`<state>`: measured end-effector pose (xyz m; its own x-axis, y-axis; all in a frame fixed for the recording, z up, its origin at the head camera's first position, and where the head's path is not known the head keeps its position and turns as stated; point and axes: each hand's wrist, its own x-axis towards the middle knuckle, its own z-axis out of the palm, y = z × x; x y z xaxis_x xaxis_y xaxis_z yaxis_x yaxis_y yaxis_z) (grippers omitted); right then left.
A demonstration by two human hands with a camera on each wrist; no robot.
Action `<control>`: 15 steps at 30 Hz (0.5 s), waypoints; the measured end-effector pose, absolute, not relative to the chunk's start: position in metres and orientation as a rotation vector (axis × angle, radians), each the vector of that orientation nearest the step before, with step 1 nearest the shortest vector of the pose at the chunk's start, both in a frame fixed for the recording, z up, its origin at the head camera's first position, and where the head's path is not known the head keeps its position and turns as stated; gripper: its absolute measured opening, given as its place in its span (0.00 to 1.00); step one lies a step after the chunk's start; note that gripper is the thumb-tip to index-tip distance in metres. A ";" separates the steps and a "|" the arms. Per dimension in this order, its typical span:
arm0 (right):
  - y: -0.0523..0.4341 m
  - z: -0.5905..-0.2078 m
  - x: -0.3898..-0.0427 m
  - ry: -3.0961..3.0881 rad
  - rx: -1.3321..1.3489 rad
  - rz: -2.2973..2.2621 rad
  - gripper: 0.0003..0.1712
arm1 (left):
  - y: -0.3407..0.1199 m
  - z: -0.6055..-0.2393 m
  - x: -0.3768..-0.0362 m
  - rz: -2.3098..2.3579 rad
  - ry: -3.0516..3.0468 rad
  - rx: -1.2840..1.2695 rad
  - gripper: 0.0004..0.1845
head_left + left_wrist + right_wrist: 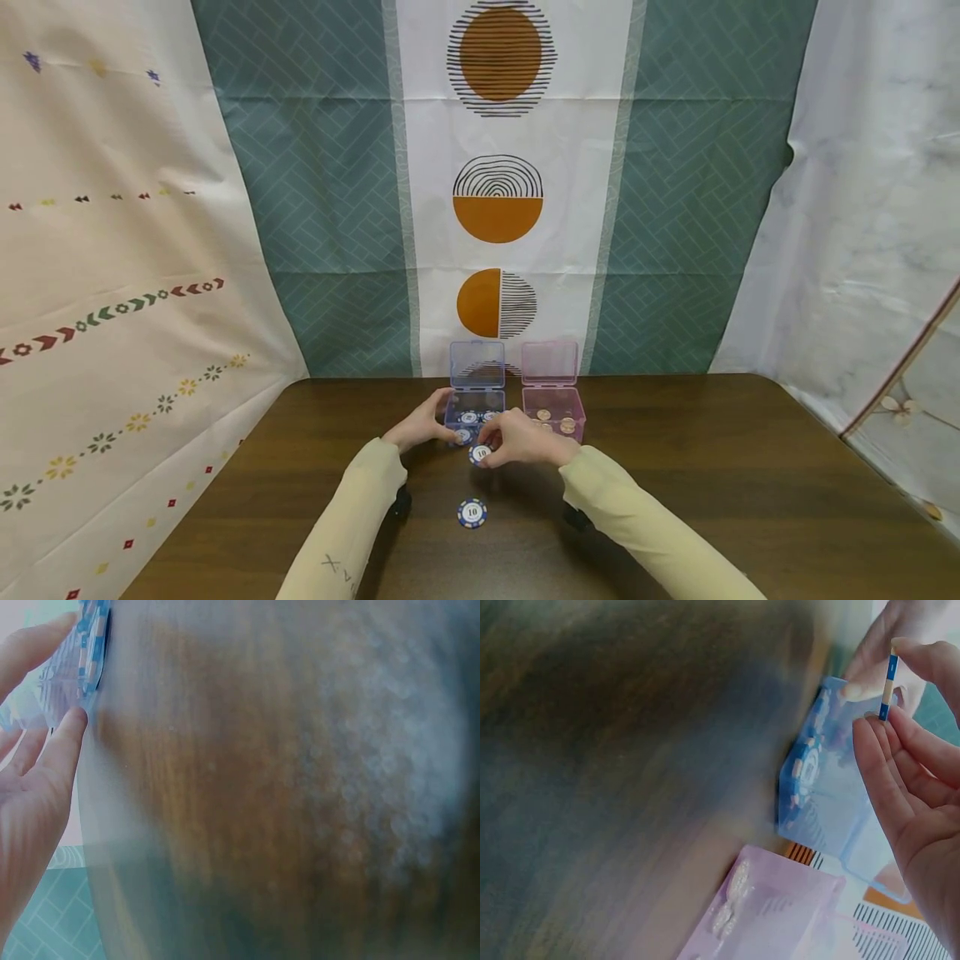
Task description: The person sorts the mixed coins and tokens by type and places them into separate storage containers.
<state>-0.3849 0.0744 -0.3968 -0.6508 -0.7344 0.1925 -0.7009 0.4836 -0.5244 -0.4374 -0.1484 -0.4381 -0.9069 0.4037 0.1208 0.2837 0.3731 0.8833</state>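
My left hand (pixel 433 423) holds the left side of a clear blue box (pixel 475 406) between thumb and fingers; its lid stands open and several blue-and-white chips lie inside. The left wrist view shows that hand (pixel 52 712) on the blue box (pixel 82 652). My right hand (pixel 501 442) pinches a blue-and-white chip (pixel 480 454) just in front of the box. In the right wrist view the hand (pixel 891 694) holds that chip (pixel 888 671) edge-on above the blue box (pixel 817 780). Another chip (pixel 472 513) lies flat on the table nearer to me.
A clear pink box (pixel 553 410) with its lid open stands right of the blue one and holds several brownish pieces; it also appears in the right wrist view (pixel 772 915). Both stand on a dark wooden table (pixel 712 467), against a patterned cloth backdrop (pixel 315 208).
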 end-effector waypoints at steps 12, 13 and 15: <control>0.082 -0.379 -0.399 2.782 -1.271 -0.958 0.13 | -0.149 -0.440 -0.440 1.609 2.472 0.634 0.45; 0.082 -0.376 -0.401 2.792 -1.263 -0.959 0.13 | -0.149 -0.440 -0.440 1.605 2.478 0.630 0.45; 0.082 -0.372 -0.403 2.807 -1.247 -0.966 0.13 | -0.149 -0.440 -0.440 1.596 2.484 0.627 0.45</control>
<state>-0.4030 0.0821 -0.3724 -0.6975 -0.6507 0.3001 -0.6976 0.5209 -0.4920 -0.4400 -0.1488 -0.4400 -0.9064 0.4058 0.1175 0.2756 0.3569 0.8926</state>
